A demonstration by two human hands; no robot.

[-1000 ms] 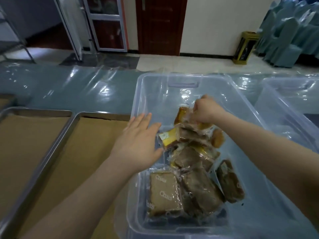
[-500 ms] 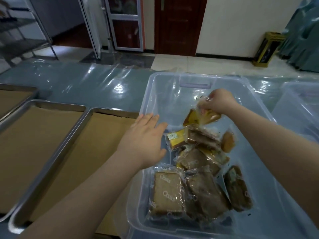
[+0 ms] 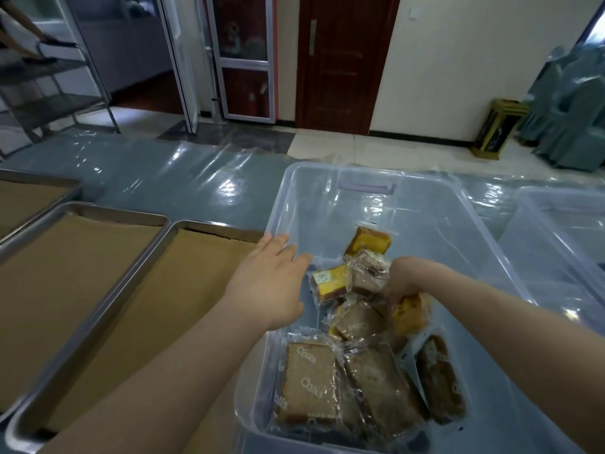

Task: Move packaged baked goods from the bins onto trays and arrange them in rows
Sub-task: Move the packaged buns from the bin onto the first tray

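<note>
A clear plastic bin (image 3: 360, 170) holds several wrapped baked goods: brown slices (image 3: 309, 385) near me, yellow cakes (image 3: 368, 242) farther back. My right hand (image 3: 409, 278) reaches down into the pile, fingers curled round a wrapped package (image 3: 368, 276), with a yellow cake (image 3: 411, 314) just beneath it. My left hand (image 3: 271, 280) hovers with straight fingers over the bin's left rim and holds nothing. To the left lies a metal tray (image 3: 170, 224) lined with brown paper, nothing on it.
Two more paper-lined trays (image 3: 75, 206) (image 3: 39, 181) lie farther left. A second clear bin (image 3: 556, 198) stands at the right. Shiny plastic sheeting (image 3: 183, 178) covers the table. Beyond are a metal rack (image 3: 49, 103), doors and stacked covered chairs (image 3: 569, 103).
My right hand came down from above the pile into it. The yellow package it held up now lies at the pile's far end. My left hand stayed by the bin's rim.
</note>
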